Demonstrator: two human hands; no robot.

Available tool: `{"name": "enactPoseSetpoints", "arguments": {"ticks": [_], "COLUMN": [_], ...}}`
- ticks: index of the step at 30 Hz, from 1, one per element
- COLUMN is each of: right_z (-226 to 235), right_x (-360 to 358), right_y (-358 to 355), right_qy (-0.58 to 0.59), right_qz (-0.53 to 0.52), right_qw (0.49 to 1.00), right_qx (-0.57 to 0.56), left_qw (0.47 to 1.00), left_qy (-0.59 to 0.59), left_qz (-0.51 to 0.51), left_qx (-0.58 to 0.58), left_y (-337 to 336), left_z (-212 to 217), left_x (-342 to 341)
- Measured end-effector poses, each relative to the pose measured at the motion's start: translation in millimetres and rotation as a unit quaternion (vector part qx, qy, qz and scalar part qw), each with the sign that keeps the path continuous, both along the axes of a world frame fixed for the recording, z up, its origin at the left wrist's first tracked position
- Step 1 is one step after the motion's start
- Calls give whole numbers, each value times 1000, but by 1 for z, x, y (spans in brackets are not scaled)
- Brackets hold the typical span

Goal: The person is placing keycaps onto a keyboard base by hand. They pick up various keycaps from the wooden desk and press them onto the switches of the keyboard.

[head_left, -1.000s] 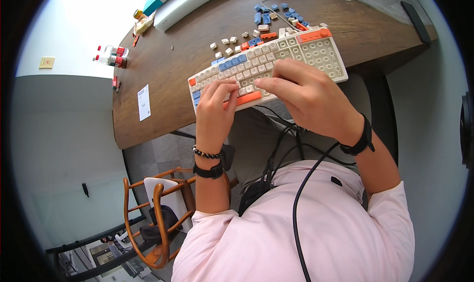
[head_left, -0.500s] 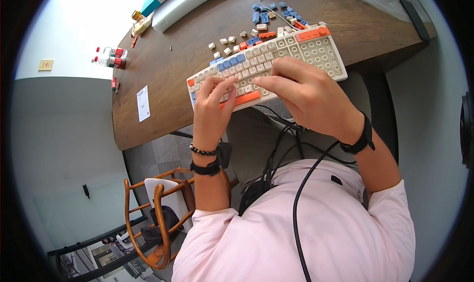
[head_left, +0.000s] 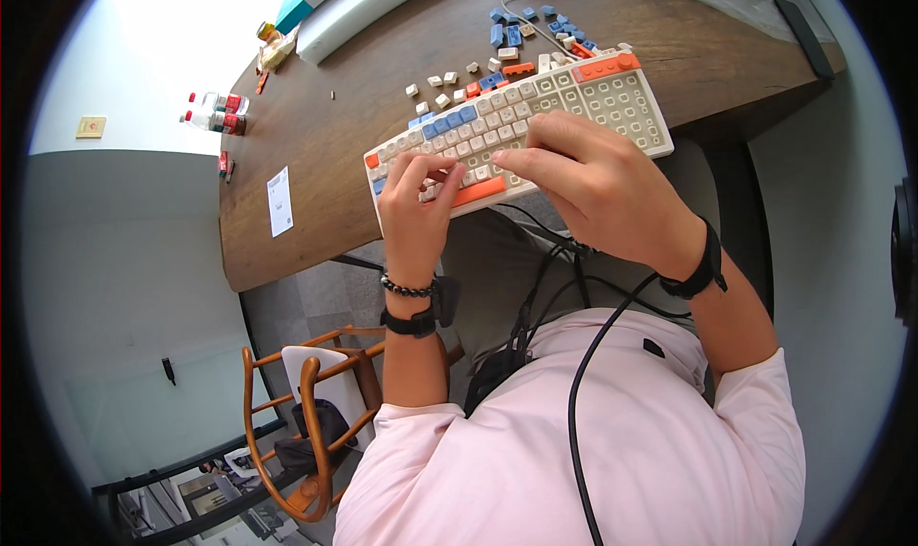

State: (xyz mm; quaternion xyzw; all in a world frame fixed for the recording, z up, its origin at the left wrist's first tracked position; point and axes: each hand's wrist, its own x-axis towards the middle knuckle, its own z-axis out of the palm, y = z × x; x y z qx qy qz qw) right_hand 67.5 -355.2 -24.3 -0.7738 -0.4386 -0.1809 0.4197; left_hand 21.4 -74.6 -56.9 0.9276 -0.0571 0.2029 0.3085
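Note:
A cream keyboard (head_left: 626, 106) lies slanted near the table's front edge, its left part carrying cream, blue and orange keycaps. On its right part the switch sockets are bare. My left hand (head_left: 413, 197) is over the lower left keys, thumb and forefinger drawn together in a pinch above the orange spacebar (head_left: 480, 191). Over the keyboard's middle, my right hand (head_left: 602, 187) is closed, with thumb and forefinger tips low by the uncovered sockets. Whatever small thing either hand may pinch is too small to make out.
Loose cream keycaps (head_left: 442, 99) and blue keycaps (head_left: 496, 35) are scattered behind the keyboard. Two bottles (head_left: 225, 122), a white card (head_left: 279, 202) and a snack wrapper (head_left: 277, 49) lie to the left. A black cable (head_left: 579, 393) crosses my lap; a wooden chair (head_left: 306, 393) stands left.
My left hand has shifted slightly right and nearer to me, its thumb and forefinger closer together. My right hand has hardly moved.

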Motion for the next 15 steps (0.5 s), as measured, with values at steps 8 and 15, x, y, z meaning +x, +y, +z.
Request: {"name": "enactPoseSetpoints", "arguments": {"ticks": [8, 15], "right_z": [-1, -2], "right_x": [2, 2], "right_y": [-1, -1], "right_qy": [-8, -7], "right_qz": [-4, -3], "right_qw": [1000, 1000], "right_qx": [9, 0], "left_qw": [991, 999], "left_qy": [12, 8], "left_qz": [1, 4], "left_qx": [-136, -51], "left_y": [-5, -5], "left_z": [-5, 7], "left_x": [2, 0]}}
